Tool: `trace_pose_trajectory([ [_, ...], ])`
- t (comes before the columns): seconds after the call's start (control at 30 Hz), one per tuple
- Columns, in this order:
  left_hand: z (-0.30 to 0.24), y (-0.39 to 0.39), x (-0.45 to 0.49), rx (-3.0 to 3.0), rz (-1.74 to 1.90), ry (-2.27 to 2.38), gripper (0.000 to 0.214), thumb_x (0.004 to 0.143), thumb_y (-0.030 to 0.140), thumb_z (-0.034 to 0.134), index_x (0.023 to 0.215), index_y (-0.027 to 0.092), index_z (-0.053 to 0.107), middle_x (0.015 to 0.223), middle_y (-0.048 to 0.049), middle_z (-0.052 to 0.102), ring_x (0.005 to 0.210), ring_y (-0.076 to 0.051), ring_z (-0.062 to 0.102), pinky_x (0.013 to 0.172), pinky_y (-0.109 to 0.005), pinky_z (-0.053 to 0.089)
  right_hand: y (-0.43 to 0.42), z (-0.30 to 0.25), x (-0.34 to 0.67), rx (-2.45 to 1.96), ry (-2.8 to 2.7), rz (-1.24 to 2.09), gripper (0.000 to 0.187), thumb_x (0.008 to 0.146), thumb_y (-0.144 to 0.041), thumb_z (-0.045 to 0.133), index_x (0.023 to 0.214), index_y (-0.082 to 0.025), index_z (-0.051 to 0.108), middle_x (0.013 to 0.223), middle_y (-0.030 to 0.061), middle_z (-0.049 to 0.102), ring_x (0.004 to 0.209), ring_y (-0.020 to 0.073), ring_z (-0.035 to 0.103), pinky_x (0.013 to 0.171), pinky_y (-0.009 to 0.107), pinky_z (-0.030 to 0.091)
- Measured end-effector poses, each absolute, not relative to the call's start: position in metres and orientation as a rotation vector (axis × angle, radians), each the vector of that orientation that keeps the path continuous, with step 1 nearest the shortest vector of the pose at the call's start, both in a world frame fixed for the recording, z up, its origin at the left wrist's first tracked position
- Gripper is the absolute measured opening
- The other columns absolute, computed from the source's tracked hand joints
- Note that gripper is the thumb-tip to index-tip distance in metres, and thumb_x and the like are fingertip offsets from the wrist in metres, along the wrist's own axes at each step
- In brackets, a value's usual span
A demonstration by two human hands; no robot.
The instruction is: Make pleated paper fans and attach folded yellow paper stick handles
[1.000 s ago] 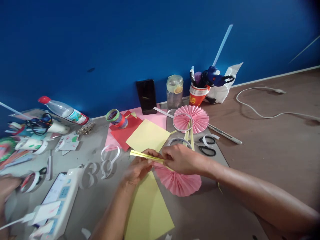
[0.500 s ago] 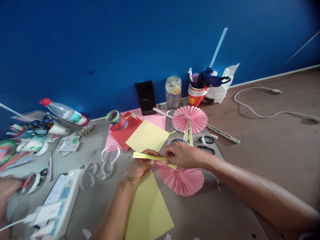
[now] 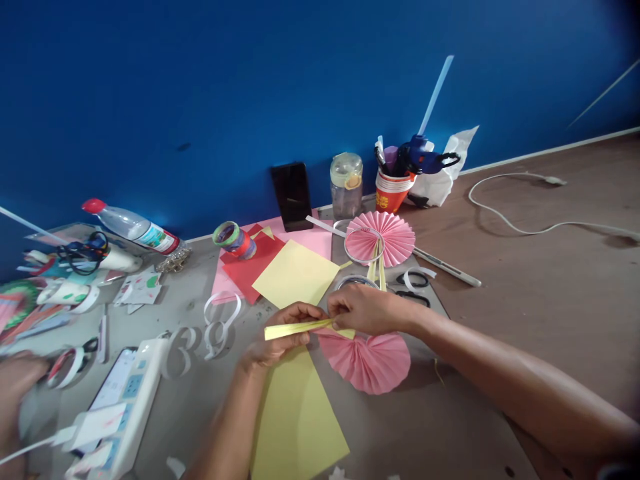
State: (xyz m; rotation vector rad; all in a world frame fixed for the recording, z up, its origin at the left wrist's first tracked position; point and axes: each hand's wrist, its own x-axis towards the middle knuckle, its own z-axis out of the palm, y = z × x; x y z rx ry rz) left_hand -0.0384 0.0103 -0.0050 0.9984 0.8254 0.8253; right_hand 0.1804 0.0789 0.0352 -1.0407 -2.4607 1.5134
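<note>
My left hand [image 3: 286,331] and my right hand [image 3: 361,309] are both closed on a narrow folded strip of yellow paper [image 3: 293,329]. The left thumb lies below the strip and the fingers above; the right fingertips pinch it near its right end. Just under my hands, a pink pleated paper fan [image 3: 373,365] rests on the table, its upper left edge partly hidden. A sheet of yellow paper [image 3: 300,420] lies beneath my left wrist. Beyond my hands is a round pink pleated rosette [image 3: 397,237] with a clear ring and yellow strips on it.
Behind lie yellow [image 3: 295,272], red and pink sheets, with a tape roll wrapped in colours [image 3: 235,241]. A phone [image 3: 291,197], a jar [image 3: 347,187] and a red cup of tools [image 3: 393,192] stand by the wall. Scissors [image 3: 413,287] are right; a power strip [image 3: 131,407] and another person's hand [image 3: 23,373] left.
The yellow strip's left end has dipped and turned slightly, and my left hand has rolled with it. My right hand keeps almost the same place.
</note>
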Motion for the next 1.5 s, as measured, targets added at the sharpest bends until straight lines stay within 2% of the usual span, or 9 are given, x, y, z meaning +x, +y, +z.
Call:
trace_pose_trajectory([
  [0.17,-0.005,0.010,-0.035,0.862,0.845,0.843,0.050,0.063,0.033,0.081,0.108,0.019,0.066,0.097,-0.0077,0.066,0.089,-0.020,0.061,0.085,-0.033,0.045,0.079,0.038,0.181,-1.055,-2.477,1.432,0.009,0.069,-0.020,0.053,0.061,-0.018,0.048,0.057,-0.0067,0.045,0.055,0.0077,0.041,0.051,0.021,0.025],
  [0.33,-0.002,0.014,-0.027,0.661,0.958,0.904,0.029,0.069,0.030,0.078,0.093,0.017,0.068,0.084,-0.0044,0.068,0.076,-0.016,0.064,0.078,-0.031,0.050,0.077,0.042,0.180,-1.118,-2.538,1.317,0.006,0.071,-0.019,0.052,0.065,-0.018,0.054,0.059,-0.0042,0.052,0.057,0.0094,0.047,0.051,0.021,0.026],
  [0.43,-0.002,0.015,-0.023,0.578,1.031,0.986,0.023,0.068,0.028,0.078,0.083,0.016,0.067,0.076,-0.0024,0.068,0.071,-0.015,0.064,0.072,-0.030,0.052,0.070,0.042,0.178,-1.171,-2.591,1.137,0.019,0.076,-0.019,0.050,0.091,-0.018,0.061,0.071,0.0003,0.063,0.064,0.0137,0.056,0.054,0.022,0.030],
  [0.5,-0.003,0.016,-0.021,0.550,1.053,1.034,0.024,0.066,0.028,0.078,0.082,0.015,0.066,0.075,-0.0023,0.068,0.067,-0.014,0.063,0.068,-0.029,0.052,0.063,0.043,0.176,-1.139,-2.687,0.968,0.030,0.081,-0.019,0.048,0.110,-0.018,0.057,0.080,0.0042,0.067,0.068,0.0172,0.061,0.055,0.024,0.032],
  [0.67,-0.005,0.015,-0.018,0.508,1.076,1.123,0.018,0.069,0.025,0.075,0.080,0.015,0.066,0.068,0.0004,0.065,0.058,-0.009,0.058,0.057,-0.022,0.047,0.046,0.049,0.173,-0.998,-2.865,0.691,0.036,0.086,-0.014,0.042,0.121,-0.019,0.049,0.088,0.0067,0.068,0.070,0.0186,0.063,0.056,0.026,0.034],
  [0.9,-0.005,0.014,-0.014,0.471,1.078,1.160,0.015,0.066,0.024,0.074,0.074,0.016,0.064,0.067,0.0006,0.064,0.060,-0.010,0.058,0.059,-0.022,0.047,0.040,0.055,0.169,-0.909,-2.933,0.585,0.028,0.082,-0.012,0.049,0.108,-0.015,0.055,0.086,0.0073,0.068,0.066,0.0188,0.060,0.061,0.029,0.037],
  [1.1,0.000,0.013,-0.010,0.464,1.034,1.155,0.017,0.062,0.023,0.076,0.075,0.014,0.067,0.066,-0.0009,0.064,0.061,-0.010,0.058,0.061,-0.023,0.048,0.035,0.056,0.164,-0.888,-3.059,0.491,0.038,0.067,-0.007,0.061,0.105,-0.011,0.056,0.086,0.0104,0.067,0.067,0.0190,0.061,0.062,0.029,0.039],
  [1.37,0.003,0.013,-0.015,0.473,1.022,1.113,0.015,0.063,0.023,0.074,0.074,0.014,0.068,0.067,-0.0011,0.064,0.059,-0.010,0.056,0.058,-0.021,0.044,0.039,0.060,0.169,-0.901,-3.007,0.561,0.030,0.081,-0.007,0.049,0.109,-0.017,0.056,0.087,0.0090,0.067,0.067,0.0180,0.062,0.056,0.027,0.037],
  [1.5,0.003,0.013,-0.018,0.467,1.023,1.063,0.018,0.064,0.023,0.074,0.078,0.013,0.069,0.070,-0.0029,0.064,0.060,-0.010,0.055,0.056,-0.022,0.043,0.046,0.062,0.174,-0.898,-2.973,0.599,0.034,0.083,-0.007,0.044,0.112,-0.019,0.058,0.087,0.0077,0.068,0.069,0.0192,0.063,0.057,0.029,0.038],
])
